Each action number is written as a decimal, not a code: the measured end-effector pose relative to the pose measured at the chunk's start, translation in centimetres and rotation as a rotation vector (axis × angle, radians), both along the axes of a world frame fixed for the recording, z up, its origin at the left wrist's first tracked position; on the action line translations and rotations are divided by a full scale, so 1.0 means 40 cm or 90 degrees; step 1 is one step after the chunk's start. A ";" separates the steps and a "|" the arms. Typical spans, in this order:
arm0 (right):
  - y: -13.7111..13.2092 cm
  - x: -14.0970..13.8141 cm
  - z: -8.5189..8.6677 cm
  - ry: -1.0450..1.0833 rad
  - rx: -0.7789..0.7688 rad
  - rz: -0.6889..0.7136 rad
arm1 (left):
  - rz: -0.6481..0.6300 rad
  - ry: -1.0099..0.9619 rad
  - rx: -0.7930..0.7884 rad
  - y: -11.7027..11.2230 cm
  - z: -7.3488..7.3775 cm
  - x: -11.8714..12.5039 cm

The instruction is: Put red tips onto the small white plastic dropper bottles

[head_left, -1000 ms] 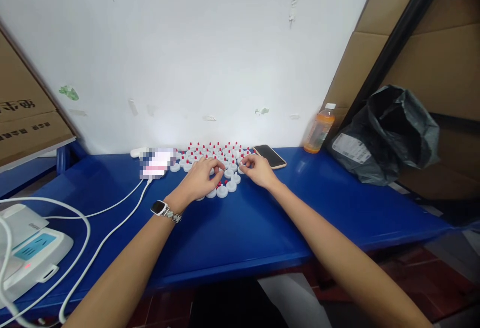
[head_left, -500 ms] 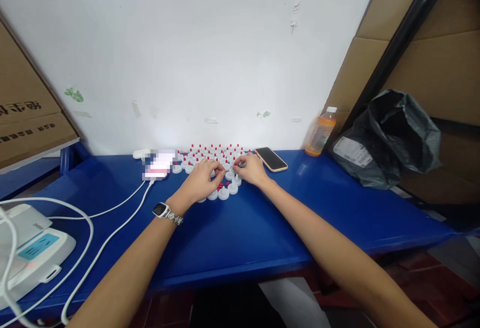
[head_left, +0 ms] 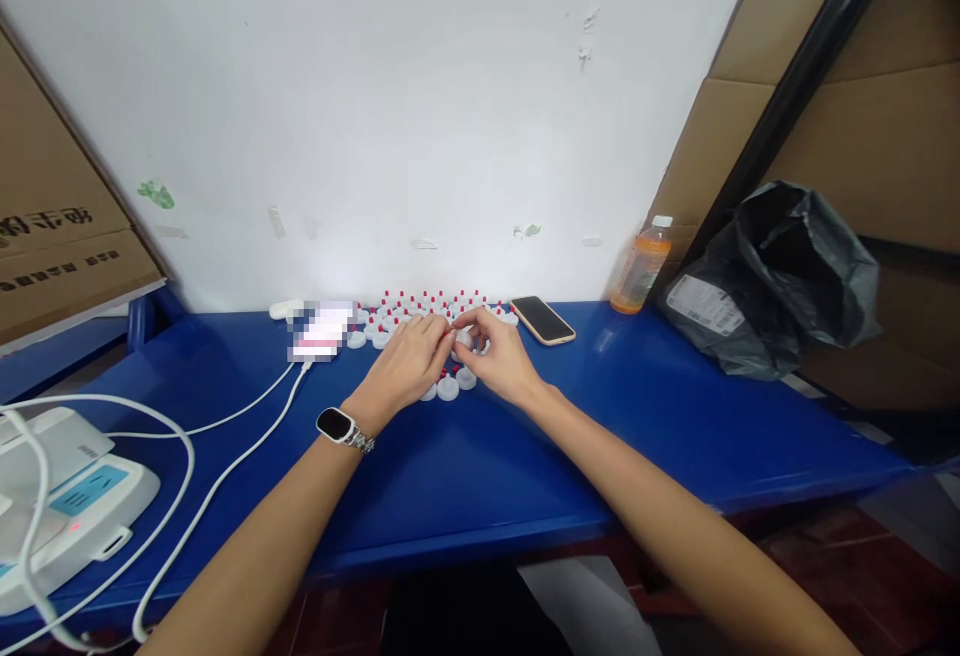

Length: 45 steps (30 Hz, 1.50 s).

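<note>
Blue table (head_left: 487, 476), caps (head_left: 448, 388) — beneath left hand (head_left: 409, 361)

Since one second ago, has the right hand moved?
Yes. Measured against the phone, the right hand has shifted left, away from it, closing on the left hand over the white caps.

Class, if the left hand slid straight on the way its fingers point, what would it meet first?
Probably the right hand, whose fingertips sit ahead of the left hand above the red-tipped white caps; depth is unclear.
</note>
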State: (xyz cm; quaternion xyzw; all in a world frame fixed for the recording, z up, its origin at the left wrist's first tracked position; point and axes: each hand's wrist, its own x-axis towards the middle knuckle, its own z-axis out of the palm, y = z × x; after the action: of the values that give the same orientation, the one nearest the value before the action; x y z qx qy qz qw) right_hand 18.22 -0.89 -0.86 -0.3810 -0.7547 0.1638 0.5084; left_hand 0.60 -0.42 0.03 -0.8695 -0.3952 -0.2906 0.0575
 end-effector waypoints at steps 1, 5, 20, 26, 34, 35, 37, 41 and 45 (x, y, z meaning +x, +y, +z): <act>-0.006 -0.004 0.001 0.008 0.001 0.002 | -0.003 0.019 0.016 0.001 -0.001 0.000; -0.019 -0.014 0.012 -0.010 0.053 -0.004 | -0.039 -0.012 0.022 0.006 -0.007 0.009; 0.071 0.077 -0.023 -0.013 -0.018 -0.161 | 0.022 -0.022 -0.121 0.036 -0.009 -0.059; 0.109 0.065 -0.028 -0.131 -0.074 -0.189 | 0.009 -0.019 -0.126 0.037 -0.019 -0.054; 0.120 0.058 -0.016 -0.289 -0.148 -0.198 | 0.018 -0.016 -0.155 0.036 -0.024 -0.044; 0.120 0.057 -0.015 -0.297 -0.149 -0.206 | 0.017 -0.016 -0.155 0.035 -0.023 -0.043; 0.125 0.052 -0.011 -0.304 -0.141 -0.220 | 0.017 -0.018 -0.157 0.033 -0.021 -0.043; 0.156 0.027 -0.006 -0.344 -0.103 -0.229 | 0.018 -0.025 -0.162 0.034 -0.020 -0.047; 0.193 -0.003 -0.007 -0.391 -0.107 -0.199 | 0.025 -0.026 -0.159 0.042 -0.028 -0.052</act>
State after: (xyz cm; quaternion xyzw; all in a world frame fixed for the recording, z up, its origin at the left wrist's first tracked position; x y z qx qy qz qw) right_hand 18.11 6.84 -1.12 -0.5636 -0.7890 0.0233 0.2436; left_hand -1.49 1.24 -1.10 -0.8559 -0.4464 -0.2553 -0.0539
